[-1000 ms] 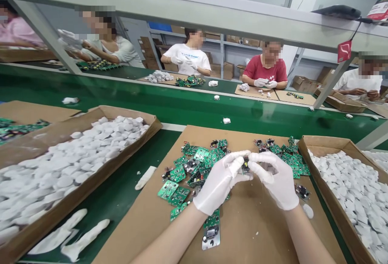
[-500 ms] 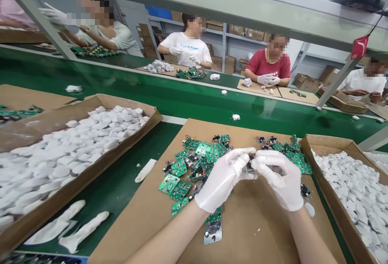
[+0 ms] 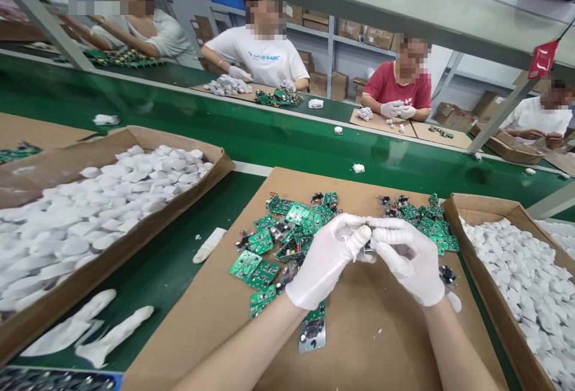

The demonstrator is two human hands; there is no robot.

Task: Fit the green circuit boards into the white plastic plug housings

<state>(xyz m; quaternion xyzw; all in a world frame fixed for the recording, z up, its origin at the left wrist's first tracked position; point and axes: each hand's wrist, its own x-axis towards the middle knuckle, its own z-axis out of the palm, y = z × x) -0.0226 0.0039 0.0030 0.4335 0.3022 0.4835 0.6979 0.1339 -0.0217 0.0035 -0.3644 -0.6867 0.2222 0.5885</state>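
Observation:
My left hand, in a white glove, pinches a small circuit board from the left. Opposite it, my right hand, gloved too, closes its fingers on the same board. Fingers cover most of this board; only a dark bit shows. Beside and behind my left hand lies a heap of green circuit boards. Another cluster of boards sits beyond my right hand. Below my left wrist rests a board with a silvery plate. A brown cardboard sheet lies under all these.
A cardboard tray of white pads stands left; another tray of small white pieces stands right. Torn white glove pieces lie at lower left. Ahead runs a green conveyor belt with white-topped items, under a metal beam. Several co-workers sit beyond.
My hands have drawn slightly closer together, and the board between them shows less. White-topped items on the belt have shifted right. The view has tilted slightly.

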